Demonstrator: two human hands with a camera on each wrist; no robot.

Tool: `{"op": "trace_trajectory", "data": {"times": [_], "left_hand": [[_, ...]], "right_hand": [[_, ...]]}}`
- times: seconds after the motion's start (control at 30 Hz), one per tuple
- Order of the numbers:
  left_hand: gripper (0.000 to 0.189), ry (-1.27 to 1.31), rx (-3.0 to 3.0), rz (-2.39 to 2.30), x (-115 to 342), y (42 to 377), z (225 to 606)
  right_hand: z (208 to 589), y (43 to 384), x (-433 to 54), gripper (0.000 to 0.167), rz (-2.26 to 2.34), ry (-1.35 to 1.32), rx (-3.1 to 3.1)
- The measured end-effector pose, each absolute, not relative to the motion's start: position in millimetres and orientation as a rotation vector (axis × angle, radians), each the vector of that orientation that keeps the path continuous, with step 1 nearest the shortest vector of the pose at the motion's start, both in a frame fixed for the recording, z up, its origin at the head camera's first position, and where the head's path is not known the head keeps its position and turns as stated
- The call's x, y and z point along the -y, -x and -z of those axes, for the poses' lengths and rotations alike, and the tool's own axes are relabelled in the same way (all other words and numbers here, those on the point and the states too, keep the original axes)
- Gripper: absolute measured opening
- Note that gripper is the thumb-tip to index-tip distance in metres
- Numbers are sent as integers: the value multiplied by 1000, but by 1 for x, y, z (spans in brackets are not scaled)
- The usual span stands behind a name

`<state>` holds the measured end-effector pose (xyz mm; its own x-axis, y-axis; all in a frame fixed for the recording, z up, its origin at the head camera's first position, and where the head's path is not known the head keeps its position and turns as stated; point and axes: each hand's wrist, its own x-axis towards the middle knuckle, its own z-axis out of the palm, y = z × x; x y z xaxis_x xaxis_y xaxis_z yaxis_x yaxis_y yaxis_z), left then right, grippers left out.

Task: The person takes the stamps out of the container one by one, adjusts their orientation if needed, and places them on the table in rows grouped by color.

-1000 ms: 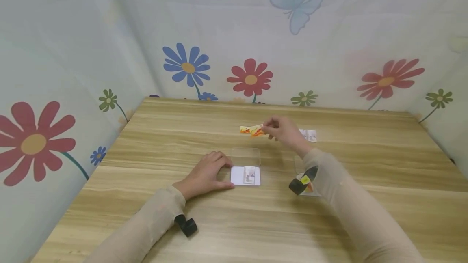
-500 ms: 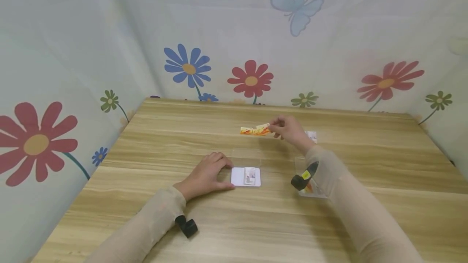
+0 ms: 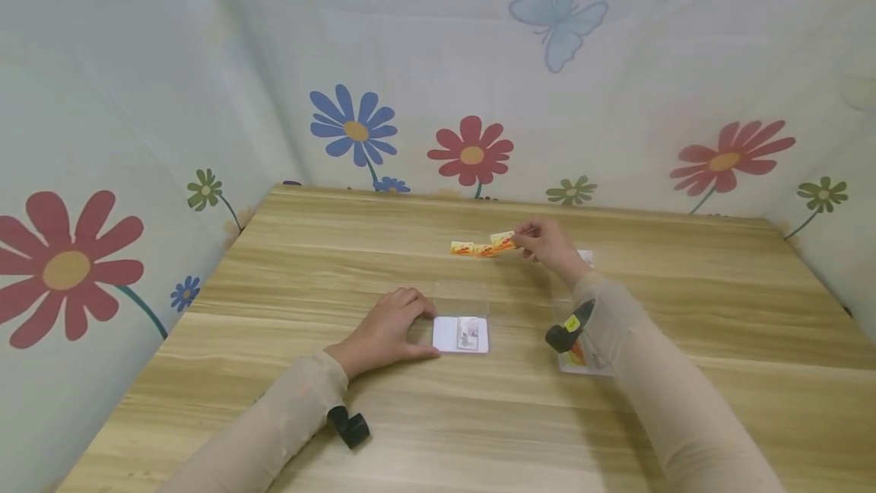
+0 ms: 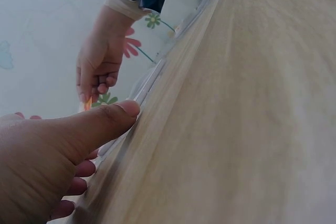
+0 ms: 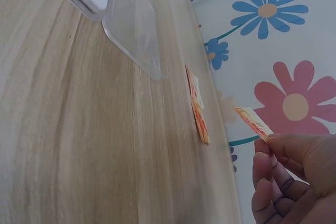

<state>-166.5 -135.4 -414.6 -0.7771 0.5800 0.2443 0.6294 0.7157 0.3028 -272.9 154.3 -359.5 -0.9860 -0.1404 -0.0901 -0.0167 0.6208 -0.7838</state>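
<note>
My right hand (image 3: 547,246) pinches a small orange-and-yellow printed card (image 5: 253,123) between thumb and fingertips, raised over the far part of the table. Just left of it, two similar cards, a left one (image 3: 461,248) and a middle one (image 3: 484,250), lie side by side. My left hand (image 3: 386,329) holds the left end of a flat plastic case, thumb at the near corner and index finger at the far one. The case's white base (image 3: 445,334) carries a grey-printed piece (image 3: 468,334) on its right half. Its clear lid (image 3: 461,297) is folded back onto the table.
A second clear case (image 3: 588,370) with an orange print (image 3: 577,354) lies under the right forearm, partly covered. Behind the right hand a pale printed piece (image 3: 586,256) shows partly. A flowered cloth wall (image 3: 411,59) rises at the table's (image 3: 328,234) back edge.
My right hand has moved rightward, and the card in it now sits at the right end of the row. The middle card, held a second ago, now lies on the table. The left hand stays put.
</note>
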Motion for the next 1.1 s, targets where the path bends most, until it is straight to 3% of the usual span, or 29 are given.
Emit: {"op": "trace_trajectory", "data": {"times": [1.1], "left_hand": [[51,980,2781,549,135,163,417]], "right_hand": [[383,281,-163,18,1255,80,-2770]]}}
